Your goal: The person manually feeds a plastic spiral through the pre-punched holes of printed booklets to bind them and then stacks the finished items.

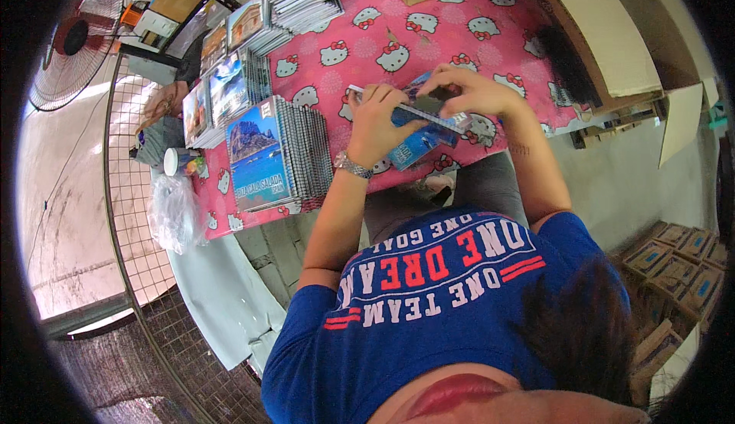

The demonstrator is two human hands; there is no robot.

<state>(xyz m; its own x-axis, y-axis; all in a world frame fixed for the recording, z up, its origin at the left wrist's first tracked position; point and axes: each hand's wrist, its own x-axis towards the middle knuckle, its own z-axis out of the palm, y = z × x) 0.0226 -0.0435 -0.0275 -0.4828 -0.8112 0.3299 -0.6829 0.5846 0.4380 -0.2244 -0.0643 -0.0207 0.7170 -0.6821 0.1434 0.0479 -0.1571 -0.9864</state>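
A spiral notebook [426, 115] is held tilted above the near edge of the table. My left hand [377, 120], with a metal watch at the wrist, grips its left end, fingers over the top and thumb along the wire-bound side. At its right part my right hand [476, 95] bends over it, thumb and fingers curled at the cover; their exact contact is partly hidden. Under the notebook lies a blue printed cover [413, 147], partly covered. Left of my left hand stands a tall stack of spiral notebooks [256, 156] with a blue seaside picture on top.
More notebook stacks [295, 3] stand along the table's left side on a pink patterned tablecloth [333, 55]. A jar [178, 161] and a clear plastic bag [174, 213] sit at the left edge. Cardboard boxes [597, 26] border the right; a fan [76, 37] stands far left.
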